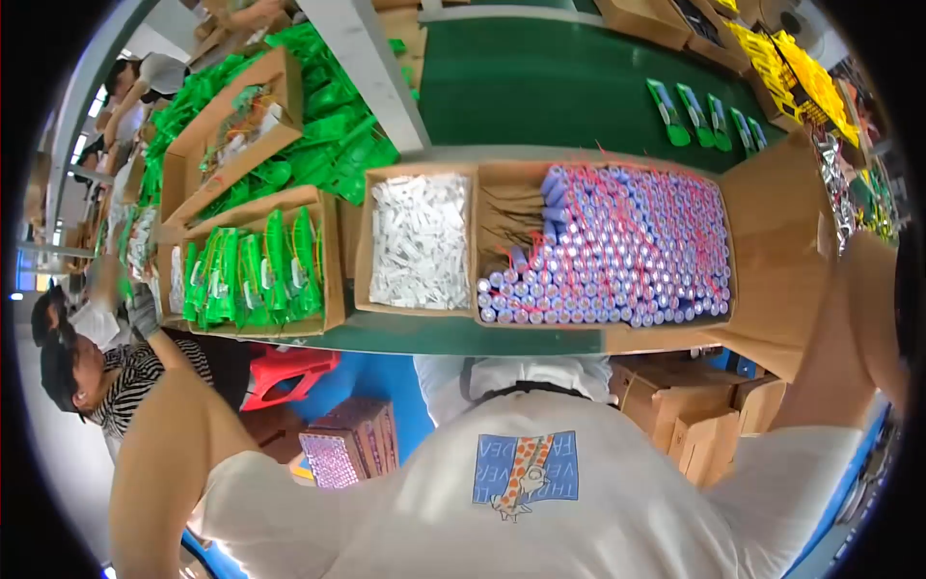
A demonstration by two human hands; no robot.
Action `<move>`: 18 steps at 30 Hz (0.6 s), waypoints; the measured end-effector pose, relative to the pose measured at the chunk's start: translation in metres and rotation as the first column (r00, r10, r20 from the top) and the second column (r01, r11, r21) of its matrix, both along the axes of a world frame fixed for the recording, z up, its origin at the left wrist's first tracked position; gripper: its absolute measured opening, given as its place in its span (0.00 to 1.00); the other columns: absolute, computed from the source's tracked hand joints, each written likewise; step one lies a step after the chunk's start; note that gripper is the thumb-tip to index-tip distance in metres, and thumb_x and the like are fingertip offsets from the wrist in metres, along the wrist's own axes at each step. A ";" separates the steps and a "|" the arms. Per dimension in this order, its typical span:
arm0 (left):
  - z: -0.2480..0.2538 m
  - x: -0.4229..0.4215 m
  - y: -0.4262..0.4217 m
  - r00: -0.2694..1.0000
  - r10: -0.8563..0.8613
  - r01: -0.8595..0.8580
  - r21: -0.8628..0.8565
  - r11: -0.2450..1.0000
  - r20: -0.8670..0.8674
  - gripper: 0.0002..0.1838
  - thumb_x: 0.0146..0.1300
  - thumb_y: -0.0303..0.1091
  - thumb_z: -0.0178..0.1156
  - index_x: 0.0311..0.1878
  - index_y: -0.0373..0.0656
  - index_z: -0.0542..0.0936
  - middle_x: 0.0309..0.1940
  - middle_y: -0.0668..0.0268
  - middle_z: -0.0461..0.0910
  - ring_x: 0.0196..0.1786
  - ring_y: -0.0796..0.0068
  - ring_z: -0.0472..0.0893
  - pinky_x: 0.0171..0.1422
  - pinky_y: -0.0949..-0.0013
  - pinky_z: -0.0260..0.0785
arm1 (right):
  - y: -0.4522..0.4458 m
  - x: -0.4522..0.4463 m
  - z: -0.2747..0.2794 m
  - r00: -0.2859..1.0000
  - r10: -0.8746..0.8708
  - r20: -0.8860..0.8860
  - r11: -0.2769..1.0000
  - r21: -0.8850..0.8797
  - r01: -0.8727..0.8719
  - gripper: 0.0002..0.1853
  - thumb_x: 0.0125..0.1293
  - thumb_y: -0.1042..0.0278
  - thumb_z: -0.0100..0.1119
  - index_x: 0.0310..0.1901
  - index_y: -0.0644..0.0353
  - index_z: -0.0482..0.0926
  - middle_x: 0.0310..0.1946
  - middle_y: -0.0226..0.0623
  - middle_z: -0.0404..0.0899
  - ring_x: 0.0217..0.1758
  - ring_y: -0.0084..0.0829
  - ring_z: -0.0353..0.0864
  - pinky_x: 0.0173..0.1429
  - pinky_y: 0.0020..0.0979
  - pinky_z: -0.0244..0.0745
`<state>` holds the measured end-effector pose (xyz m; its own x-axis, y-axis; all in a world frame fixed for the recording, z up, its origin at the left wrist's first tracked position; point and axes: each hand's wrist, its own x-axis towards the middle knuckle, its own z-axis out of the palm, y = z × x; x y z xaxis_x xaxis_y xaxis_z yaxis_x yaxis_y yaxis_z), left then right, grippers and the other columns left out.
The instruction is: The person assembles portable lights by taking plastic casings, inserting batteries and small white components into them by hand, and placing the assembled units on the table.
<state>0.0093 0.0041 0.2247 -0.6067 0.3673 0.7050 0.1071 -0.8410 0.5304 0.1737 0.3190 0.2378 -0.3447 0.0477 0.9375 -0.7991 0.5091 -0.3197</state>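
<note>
Neither of my hands is in view. My left arm (159, 454) is bent at the left, its elbow up and its forearm leaving the frame at the bottom. My right arm (820, 357) is bent likewise at the right edge. In front of me, on the bench, a cardboard box holds many purple cylindrical battery cells (637, 251) with red wires. Beside it a box holds small white pieces (420, 241). Further left, a carton is filled with green plastic parts (253, 270). My hands touch none of these.
A co-worker in a striped top (121, 386) sits at the left, with a gloved hand (145, 314) raised. Green parts lie on the green belt (540, 77) behind a metal post (371, 72). Yellow pieces (801, 77) are piled far right. Cartons (675, 396) stand below the bench.
</note>
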 end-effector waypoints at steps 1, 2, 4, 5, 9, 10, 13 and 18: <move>-0.006 -0.002 0.006 0.998 -0.061 0.061 0.006 0.998 0.019 0.26 0.63 0.27 0.60 0.62 0.40 0.61 0.38 0.61 0.68 0.37 0.70 0.75 0.36 0.63 0.72 | 0.001 0.003 0.000 1.000 -0.023 0.007 1.000 0.006 0.023 0.08 0.69 0.69 0.52 0.45 0.63 0.74 0.38 0.36 0.76 0.35 0.24 0.68 0.38 0.25 0.63; -0.013 -0.003 0.016 0.992 -0.125 0.124 0.017 0.992 0.033 0.26 0.64 0.27 0.59 0.62 0.40 0.60 0.40 0.61 0.68 0.38 0.70 0.75 0.37 0.63 0.72 | 0.001 0.006 0.001 0.999 -0.045 0.005 0.999 0.023 0.045 0.08 0.69 0.69 0.52 0.45 0.63 0.75 0.38 0.36 0.76 0.35 0.24 0.69 0.39 0.25 0.63; -0.027 -0.003 0.029 0.976 -0.216 0.215 0.039 0.976 0.035 0.27 0.65 0.27 0.58 0.63 0.40 0.59 0.42 0.60 0.66 0.40 0.69 0.75 0.40 0.63 0.71 | 0.002 0.006 0.004 0.998 -0.062 -0.015 0.997 0.041 0.062 0.08 0.69 0.69 0.52 0.45 0.63 0.75 0.38 0.36 0.76 0.36 0.25 0.69 0.40 0.26 0.63; -0.036 -0.002 0.033 0.963 -0.265 0.264 0.050 0.963 0.036 0.27 0.65 0.27 0.58 0.64 0.41 0.58 0.43 0.60 0.65 0.41 0.69 0.74 0.41 0.63 0.71 | -0.001 0.009 0.003 0.998 -0.067 -0.022 0.997 0.040 0.068 0.08 0.69 0.69 0.52 0.45 0.63 0.75 0.38 0.37 0.76 0.36 0.25 0.69 0.40 0.26 0.64; -0.058 -0.007 0.067 0.895 -0.442 0.438 0.072 0.896 0.063 0.28 0.67 0.27 0.56 0.66 0.41 0.56 0.48 0.58 0.63 0.45 0.67 0.74 0.45 0.62 0.70 | -0.007 0.010 -0.012 1.000 -0.022 0.009 0.999 -0.050 0.022 0.08 0.69 0.69 0.51 0.44 0.63 0.75 0.39 0.37 0.77 0.38 0.27 0.70 0.42 0.28 0.64; -0.060 -0.007 0.073 0.874 -0.481 0.476 0.074 0.876 0.066 0.28 0.67 0.27 0.55 0.66 0.41 0.55 0.50 0.58 0.62 0.46 0.67 0.73 0.46 0.62 0.70 | -0.010 0.010 -0.013 1.000 -0.004 0.007 0.998 -0.062 0.004 0.08 0.69 0.68 0.51 0.44 0.63 0.75 0.39 0.37 0.77 0.39 0.27 0.70 0.43 0.28 0.65; -0.064 -0.002 0.080 0.821 -0.569 0.566 0.065 0.822 0.047 0.28 0.68 0.27 0.53 0.68 0.41 0.54 0.54 0.56 0.60 0.50 0.66 0.73 0.50 0.62 0.69 | -0.015 0.015 -0.018 0.997 0.052 -0.052 0.995 -0.082 -0.056 0.08 0.69 0.68 0.51 0.43 0.63 0.76 0.40 0.37 0.77 0.40 0.28 0.71 0.44 0.29 0.65; -0.033 -0.012 0.043 0.835 -0.548 0.549 0.139 0.824 -0.045 0.29 0.71 0.28 0.51 0.70 0.41 0.51 0.60 0.54 0.56 0.55 0.65 0.72 0.55 0.62 0.68 | 0.000 -0.009 -0.017 0.996 -0.051 -0.073 0.996 -0.083 0.045 0.08 0.69 0.68 0.51 0.42 0.63 0.76 0.40 0.38 0.78 0.42 0.30 0.72 0.47 0.31 0.66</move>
